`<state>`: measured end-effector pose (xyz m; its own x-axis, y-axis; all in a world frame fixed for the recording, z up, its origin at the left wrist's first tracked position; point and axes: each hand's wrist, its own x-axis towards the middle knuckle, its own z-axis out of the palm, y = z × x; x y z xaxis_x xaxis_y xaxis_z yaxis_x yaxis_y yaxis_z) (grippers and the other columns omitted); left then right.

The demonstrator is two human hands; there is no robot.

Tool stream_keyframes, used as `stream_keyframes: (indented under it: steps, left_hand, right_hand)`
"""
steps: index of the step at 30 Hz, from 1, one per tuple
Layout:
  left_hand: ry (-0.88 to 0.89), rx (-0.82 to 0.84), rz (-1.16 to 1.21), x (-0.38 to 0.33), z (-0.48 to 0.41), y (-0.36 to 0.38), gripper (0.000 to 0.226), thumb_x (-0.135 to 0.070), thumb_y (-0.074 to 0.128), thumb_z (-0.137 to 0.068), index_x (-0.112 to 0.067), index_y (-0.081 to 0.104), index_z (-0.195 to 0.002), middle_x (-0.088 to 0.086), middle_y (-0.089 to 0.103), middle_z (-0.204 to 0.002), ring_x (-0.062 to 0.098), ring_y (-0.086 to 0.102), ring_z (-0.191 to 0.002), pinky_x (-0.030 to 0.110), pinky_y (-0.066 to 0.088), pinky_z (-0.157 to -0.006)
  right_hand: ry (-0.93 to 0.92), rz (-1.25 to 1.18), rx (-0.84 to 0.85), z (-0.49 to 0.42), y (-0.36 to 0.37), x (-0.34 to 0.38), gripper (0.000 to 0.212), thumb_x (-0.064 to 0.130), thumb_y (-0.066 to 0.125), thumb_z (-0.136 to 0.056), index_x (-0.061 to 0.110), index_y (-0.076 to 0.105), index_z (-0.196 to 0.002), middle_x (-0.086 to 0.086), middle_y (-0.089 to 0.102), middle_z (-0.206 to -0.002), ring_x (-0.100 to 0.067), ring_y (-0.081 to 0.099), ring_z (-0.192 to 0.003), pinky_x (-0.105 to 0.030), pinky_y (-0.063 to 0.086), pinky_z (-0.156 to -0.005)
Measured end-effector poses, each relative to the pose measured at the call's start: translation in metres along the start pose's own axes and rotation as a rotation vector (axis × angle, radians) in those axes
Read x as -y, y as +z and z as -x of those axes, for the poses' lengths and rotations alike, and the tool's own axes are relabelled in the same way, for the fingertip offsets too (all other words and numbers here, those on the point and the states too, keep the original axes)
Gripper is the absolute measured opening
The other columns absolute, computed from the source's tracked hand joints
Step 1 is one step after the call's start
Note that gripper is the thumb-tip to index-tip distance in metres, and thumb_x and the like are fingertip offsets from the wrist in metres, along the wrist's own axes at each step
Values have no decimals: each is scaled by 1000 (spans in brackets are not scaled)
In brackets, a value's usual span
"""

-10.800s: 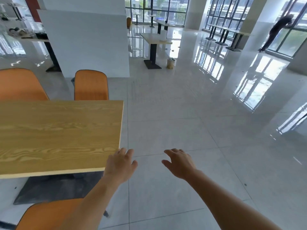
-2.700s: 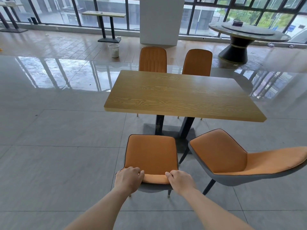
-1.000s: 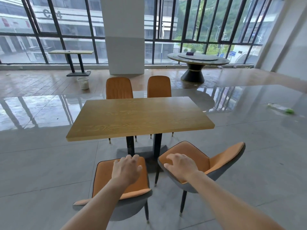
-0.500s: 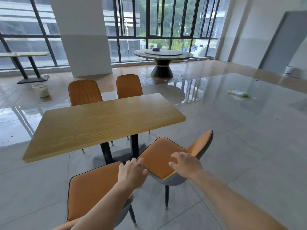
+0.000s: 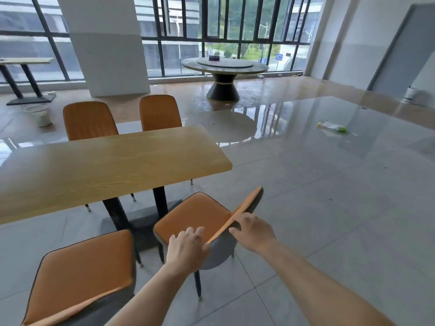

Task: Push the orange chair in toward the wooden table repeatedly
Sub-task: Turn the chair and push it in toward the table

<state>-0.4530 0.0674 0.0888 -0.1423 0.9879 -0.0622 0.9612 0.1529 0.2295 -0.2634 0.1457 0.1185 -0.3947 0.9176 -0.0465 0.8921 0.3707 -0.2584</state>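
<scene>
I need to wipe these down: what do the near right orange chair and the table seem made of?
The orange chair: smooth matte orange upholstery, likely faux leather, with dark piping; grey outer shell; dark thin legs, probably metal. The table: wood-grain top, satin sheen, perhaps laminate; black post base, likely metal.

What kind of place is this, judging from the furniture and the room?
Probably a canteen or restaurant dining hall. A wooden table has orange chairs on both long sides, a big round table with a turntable stands by the tall windows, and another table stands further left.
</scene>
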Motion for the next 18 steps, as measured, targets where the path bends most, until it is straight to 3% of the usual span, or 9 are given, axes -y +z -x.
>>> stream_keyframes:
  steps: [4, 14, 18]
  left_hand:
    - [14, 44, 5, -36, -20, 13, 29, -43, 39, -98, -27, 50, -121, -4, 49, -94, 19, 49, -83, 39, 40, -80]
    - [25, 33, 74, -71, -117, 41, 26, -46, 42, -99, -27, 51, -113, -2, 56, -94, 20, 56, -82, 39, 53, -79]
    - [0, 87, 143, -81, -154, 49, 23, -49, 37, -98, -30, 50, -101, -5, 53, -88, 16, 54, -77, 40, 54, -77]
  right_hand:
    - [-5, -16, 30, -19, -1, -40, 37, 48, 51, -94, 28, 59, -124, 0, 63, -120, -25, 61, -107, -40, 54, -83]
    - [-19, -11, 56, -102, 2, -102, 29, 45, 52, -95, 27, 58, -118, 0, 63, -117, -25, 61, -102, -38, 52, -78]
    - [-9, 12, 60, -143, -3, -115, 33, 42, 50, -95, 27, 61, -123, -3, 63, -124, -25, 58, -110, -38, 50, -84]
